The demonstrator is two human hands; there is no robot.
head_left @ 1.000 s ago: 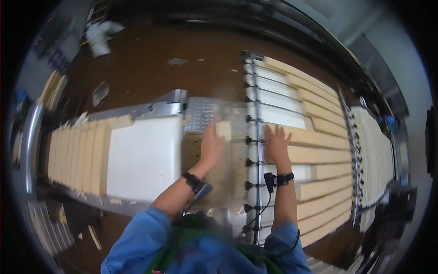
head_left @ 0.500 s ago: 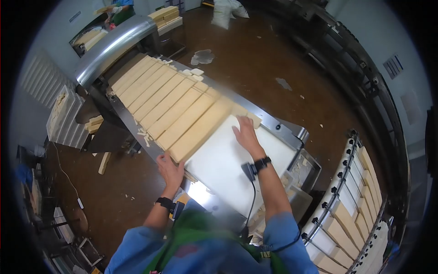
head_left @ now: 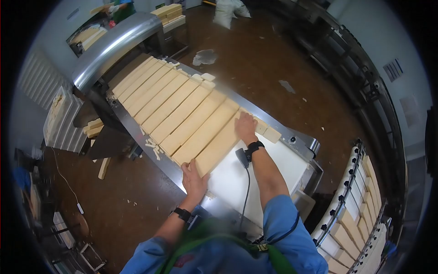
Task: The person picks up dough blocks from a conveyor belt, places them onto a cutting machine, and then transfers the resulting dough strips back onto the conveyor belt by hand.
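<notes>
Steel bent into a shiny half-round hood (head_left: 114, 43) caps the upper-left end of the grey metal conveyor (head_left: 299, 139). Out from under it runs a row of long pale-tan slabs (head_left: 169, 102), smooth-topped, square-edged and matte like pressed dough, lying side by side across the belt with their flanks touching. Small crumbled tan scraps (head_left: 153, 147) cling to the conveyor's near edge, just left of the hands. The left hand (head_left: 194, 180) sits at the near end of the last tan slab (head_left: 219, 144) in the row, fingers laid over its top; whether the thumb hooks under the end cannot be told. That slab's long axis runs from the left hand up and to the right, away from the person, to the right hand (head_left: 246, 128), which lies palm down and flat on the far end. The hands are thus well apart, one at each end, the left nearer the body. Right of the slab comes the smooth white belt (head_left: 237, 182). Two short tan offcut blocks (head_left: 269, 132) lie just beside the right hand's fingers, and a white-railed rack loaded with tan strips (head_left: 335, 208) stands at the far right.
</notes>
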